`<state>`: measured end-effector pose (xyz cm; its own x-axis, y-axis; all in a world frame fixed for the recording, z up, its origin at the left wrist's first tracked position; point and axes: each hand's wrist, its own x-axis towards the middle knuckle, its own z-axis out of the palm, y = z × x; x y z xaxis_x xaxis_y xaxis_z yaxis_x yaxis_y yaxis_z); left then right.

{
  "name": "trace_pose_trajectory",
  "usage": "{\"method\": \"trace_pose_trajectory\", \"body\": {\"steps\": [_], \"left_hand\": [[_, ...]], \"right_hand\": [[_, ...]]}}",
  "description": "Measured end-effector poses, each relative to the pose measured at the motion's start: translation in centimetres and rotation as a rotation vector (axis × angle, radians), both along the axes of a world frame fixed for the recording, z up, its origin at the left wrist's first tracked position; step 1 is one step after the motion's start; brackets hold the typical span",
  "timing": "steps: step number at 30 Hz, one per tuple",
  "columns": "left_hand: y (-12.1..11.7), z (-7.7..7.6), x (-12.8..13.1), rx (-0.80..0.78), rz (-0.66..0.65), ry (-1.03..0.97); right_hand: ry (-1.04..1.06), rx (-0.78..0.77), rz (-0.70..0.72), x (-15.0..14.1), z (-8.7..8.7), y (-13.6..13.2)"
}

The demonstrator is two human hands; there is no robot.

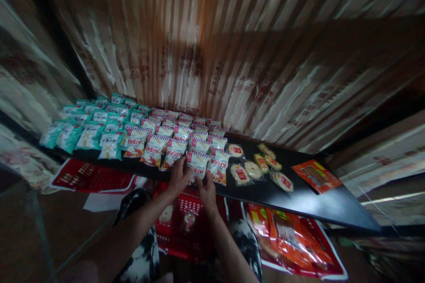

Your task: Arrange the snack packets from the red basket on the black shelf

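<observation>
At the front edge of a black shelf (pixel 272 195), my two hands are at the lower part of one white-and-orange snack bag (pixel 198 162). My left hand (pixel 179 177) is closed at its lower left side, beside the neighbouring snack bag (pixel 175 151). From the right, my right hand (pixel 207 192) has its fingers curled on the same bag's lower edge; part of the grip is hidden. Another matching bag (pixel 218 166) stands just right of it. Several such bags are lined up in rows behind.
Teal snack bags (pixel 111 145) fill the shelf's left end. Round packaged crackers (pixel 253 170), small yellow packets (pixel 261 163) and an orange packet (pixel 316 176) lie to the right. Below are a red basket (pixel 186 245) between my knees and a red tray (pixel 332 247) with orange packets. Corrugated sheeting (pixel 199 53) rises behind.
</observation>
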<state>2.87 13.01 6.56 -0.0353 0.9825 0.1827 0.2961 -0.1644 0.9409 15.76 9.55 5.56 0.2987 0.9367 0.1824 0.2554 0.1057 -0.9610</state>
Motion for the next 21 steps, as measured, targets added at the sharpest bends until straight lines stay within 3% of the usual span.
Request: {"method": "trace_pose_trajectory", "body": {"steps": [13,21], "left_hand": [[-0.1,-1.0,-0.1,0.033,-0.006,0.031],[-1.1,-1.9,0.1,0.164,0.002,0.162]], "right_hand": [[-0.032,-0.026,-0.056,-0.6,-0.6,0.8],[-0.022,-0.039,-0.079,-0.6,-0.9,1.4]]}}
